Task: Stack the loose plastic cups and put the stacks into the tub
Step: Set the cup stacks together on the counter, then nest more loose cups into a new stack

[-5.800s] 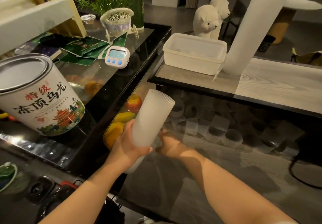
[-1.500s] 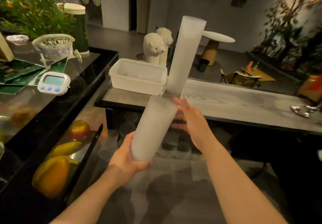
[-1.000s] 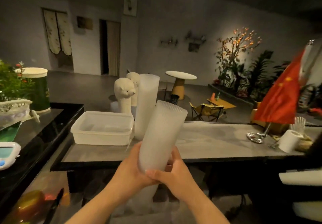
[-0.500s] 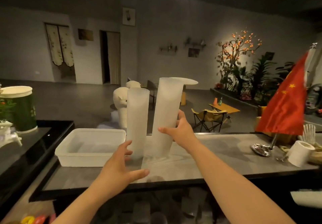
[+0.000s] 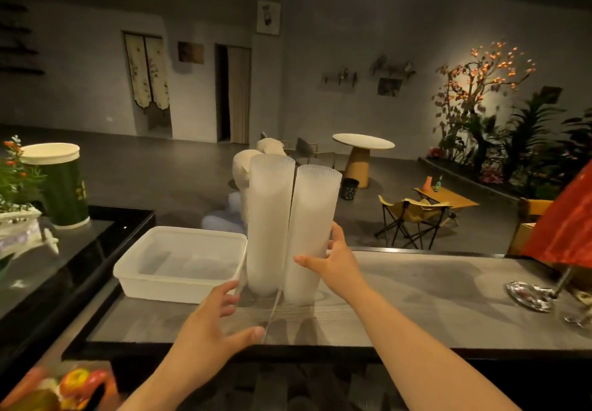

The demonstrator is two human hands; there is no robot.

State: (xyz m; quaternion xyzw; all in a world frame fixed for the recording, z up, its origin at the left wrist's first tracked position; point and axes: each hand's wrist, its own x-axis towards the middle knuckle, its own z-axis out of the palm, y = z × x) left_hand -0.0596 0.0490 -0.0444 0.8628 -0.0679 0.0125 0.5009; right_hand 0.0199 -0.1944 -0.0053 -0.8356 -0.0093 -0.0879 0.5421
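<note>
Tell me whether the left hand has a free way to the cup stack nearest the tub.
Probably yes. The left hand hovers open just short of the left stack, with only bare counter between. The tub sits off to the side, and the right hand holds the other stack.

I look out over a dim room: grey walls (image 5: pixel 320 42), dark floor (image 5: pixel 160 170). A round pedestal table (image 5: pixel 363 145) stands mid-floor, a folding chair (image 5: pixel 411 218) nearer me, and a lit orange-leaved tree (image 5: pixel 480 71) glows right.
</note>
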